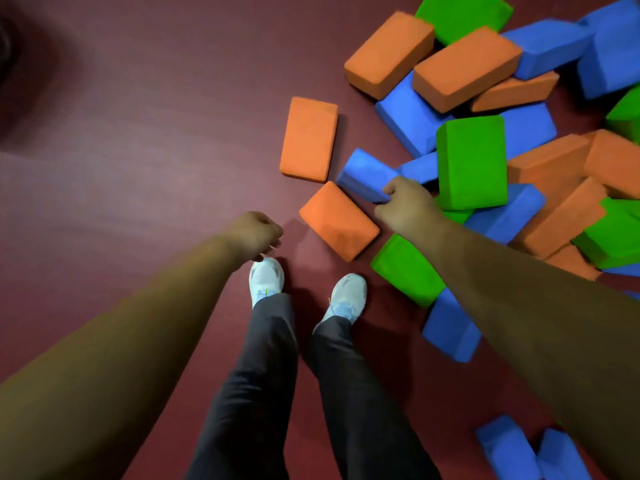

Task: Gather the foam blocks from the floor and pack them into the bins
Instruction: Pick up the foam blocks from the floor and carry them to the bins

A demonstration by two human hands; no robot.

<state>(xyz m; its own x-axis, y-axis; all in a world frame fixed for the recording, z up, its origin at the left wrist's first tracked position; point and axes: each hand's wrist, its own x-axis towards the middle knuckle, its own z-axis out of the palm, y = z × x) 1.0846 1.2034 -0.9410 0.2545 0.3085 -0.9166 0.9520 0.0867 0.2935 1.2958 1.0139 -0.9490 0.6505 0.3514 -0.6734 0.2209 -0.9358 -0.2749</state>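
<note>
The blue block (pixel 363 173) is gripped at its near end by the right hand (pixel 407 206) — fingers curled over its edge — at the left fringe of the heap of foam blocks (pixel 550 161) on the floor (pixel 138 168); its long axis is judged to run up and left, away from that hand; the left hand (pixel 254 233) hangs loosely curled and well apart, with nothing seen in it; no bins are in view; the gripping fingertips are hidden, and the heap is cut off at the right edge.

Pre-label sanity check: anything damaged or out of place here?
Foam blocks lie heaped at right, many tilted. The orange block nearest the shoes has a dented-looking top face, possibly just shading. Right hand grips a tilted blue block.
</note>
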